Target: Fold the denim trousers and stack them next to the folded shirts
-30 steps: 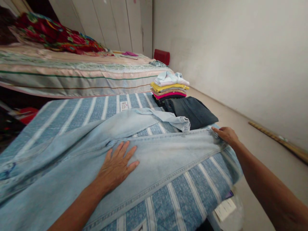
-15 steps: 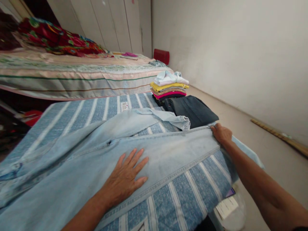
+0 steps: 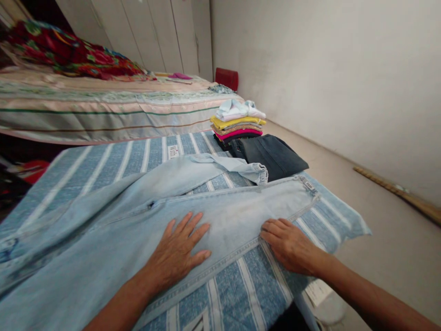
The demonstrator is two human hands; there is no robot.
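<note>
Light-blue jeans (image 3: 227, 209) lie spread out, one leg reaching right and the other bent behind it with its gathered cuff near the dark folded garment. My left hand (image 3: 182, 241) rests flat on the nearer leg, fingers spread. At that leg's front seam, my right hand (image 3: 289, 243) has its fingers curled on the edge of the denim. The fingertips there are partly hidden. The leg's far end, with a small label, lies flat beyond my right hand.
A blue-and-white striped cloth (image 3: 237, 280) covers the surface. Dark folded trousers (image 3: 272, 156) lie behind the jeans, beside a stack of folded clothes (image 3: 237, 122). Further back is a bed (image 3: 113, 115) with a red floral blanket (image 3: 76, 55). A white round object (image 3: 327, 303) stands below the right edge.
My right hand has let go of the leg's far end and moved left and nearer along the front seam. My left hand stays flat in place. The view has shifted slightly.
</note>
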